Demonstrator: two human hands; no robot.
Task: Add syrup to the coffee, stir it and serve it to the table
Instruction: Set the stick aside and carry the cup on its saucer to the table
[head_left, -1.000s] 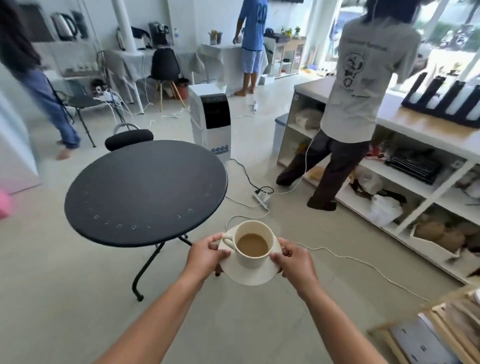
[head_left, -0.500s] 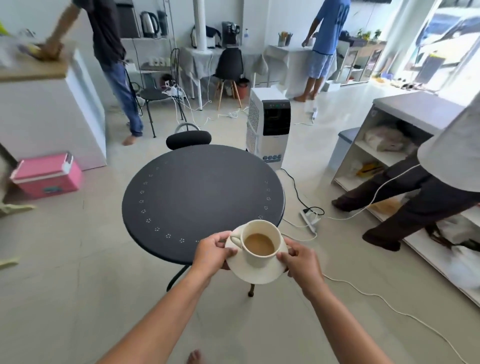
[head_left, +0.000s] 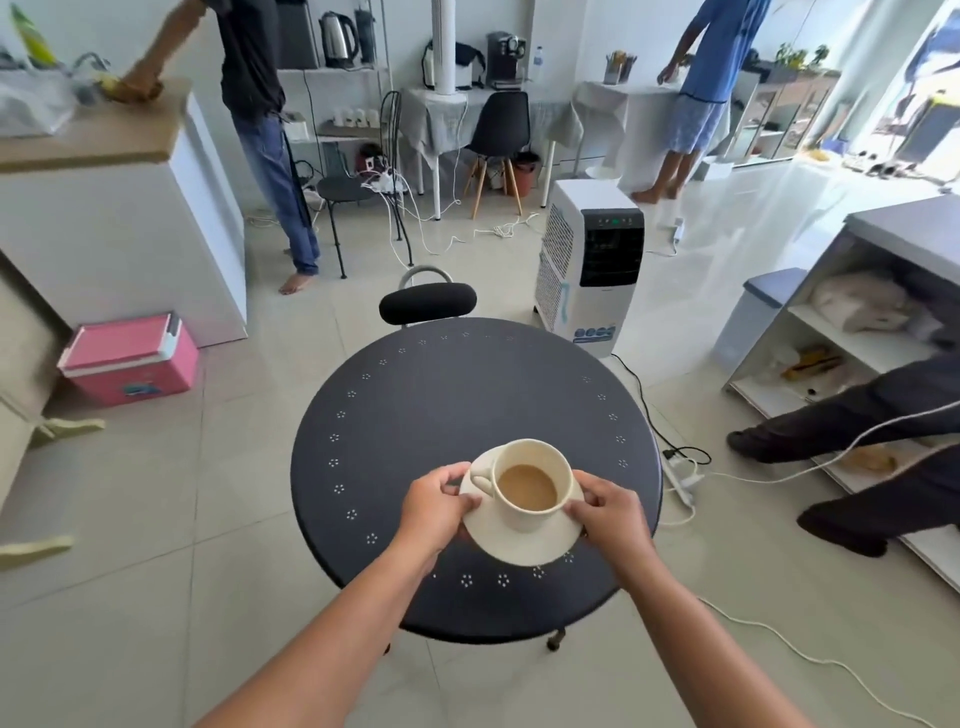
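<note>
Your left hand and right hand are both closed on the saucer, one at each side, thumbs on top of the rim and fingers curled beneath. On it stands the cup, upright, handle toward your left hand, with milky coffee sitting well below the lip. You hold it over the near part of the round black table; whether the saucer touches the top yet cannot be told. Judge this as a fragile, smooth ceramic pair: the cup rests loose on the saucer and can slide if you tilt. Keep your grip on opposite rims, stay level, and lower gently so the liquid does not slosh.
</note>
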